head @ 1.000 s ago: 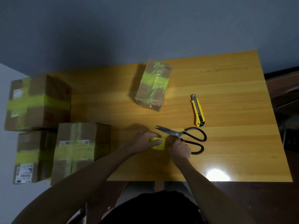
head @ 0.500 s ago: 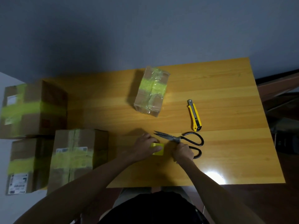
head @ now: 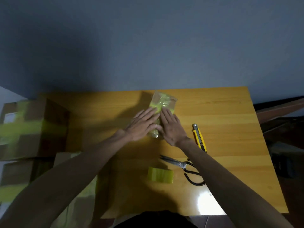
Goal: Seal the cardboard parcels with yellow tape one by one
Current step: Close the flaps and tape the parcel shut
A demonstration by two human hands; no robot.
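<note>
Both hands have left the tape roll (head: 160, 176); left hand (head: 141, 125) and right hand (head: 171, 126) lie flat, fingers spread, seemingly smoothing the small parcel (head: 164, 102); next, another strip.

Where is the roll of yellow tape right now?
The yellow tape lies on the table near its front edge, just left of the scissors, untouched by either hand.

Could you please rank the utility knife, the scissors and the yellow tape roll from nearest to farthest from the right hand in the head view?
From the right hand:
1. Utility knife, just to its right.
2. Scissors, nearer the person.
3. Yellow tape roll, near the front edge, left of the scissors.
</note>
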